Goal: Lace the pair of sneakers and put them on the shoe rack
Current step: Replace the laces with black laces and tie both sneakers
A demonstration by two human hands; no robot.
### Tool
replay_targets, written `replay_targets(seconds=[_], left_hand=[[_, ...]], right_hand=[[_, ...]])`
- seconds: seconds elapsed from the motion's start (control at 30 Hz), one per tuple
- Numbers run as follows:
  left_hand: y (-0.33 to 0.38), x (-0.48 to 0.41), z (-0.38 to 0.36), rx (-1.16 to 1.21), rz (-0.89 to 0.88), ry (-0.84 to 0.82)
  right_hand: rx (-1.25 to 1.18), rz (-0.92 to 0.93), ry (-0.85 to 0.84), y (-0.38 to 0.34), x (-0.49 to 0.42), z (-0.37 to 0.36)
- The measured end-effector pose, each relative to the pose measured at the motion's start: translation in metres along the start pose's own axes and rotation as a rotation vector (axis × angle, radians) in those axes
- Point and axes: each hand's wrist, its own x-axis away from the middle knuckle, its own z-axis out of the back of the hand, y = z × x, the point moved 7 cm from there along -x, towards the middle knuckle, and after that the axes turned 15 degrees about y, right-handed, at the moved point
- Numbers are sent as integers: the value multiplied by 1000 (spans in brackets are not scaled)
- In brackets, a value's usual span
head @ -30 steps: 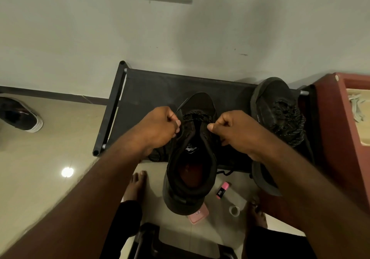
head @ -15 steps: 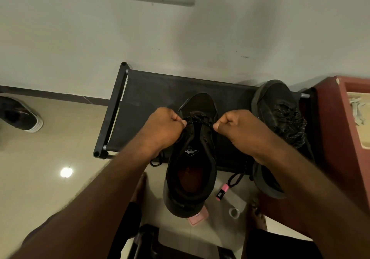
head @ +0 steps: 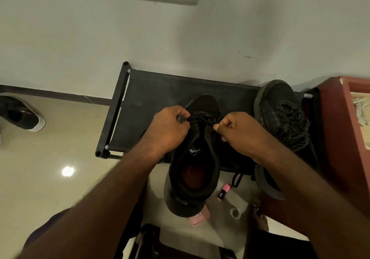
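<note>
Pinching one end of the speckled lace (head: 200, 118) in the left grip (head: 168, 128) and the other in the right grip (head: 240, 132), both curled tight, drawing it across the black sneaker (head: 192, 196). Propped toe-first on the shoe rack (head: 156, 98), heel overhanging the floor (head: 50, 178); laced mate (head: 280, 114) at the rack's right end. Likely light, soft-sided; lace limp and thin. Best taken near the lace tips for threading, by the stiffer heel collar for lifting.

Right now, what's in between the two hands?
A black shoelace stretches between the left hand and right hand, across the middle sneaker. The head view shows it.
</note>
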Motion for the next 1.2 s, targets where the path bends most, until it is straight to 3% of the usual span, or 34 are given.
replay_targets(seconds=[0.43,0.77,1.2], left_hand=[[8,1,2,-34,-133,-12],[12,1,6,-138,-172,124],[0,-3,4,-96,39,-14]], right_hand=[[-131,-78,-65,6,2,0],[42,83,31,-2,0,3],[-84,-41,-102,11,5,2]])
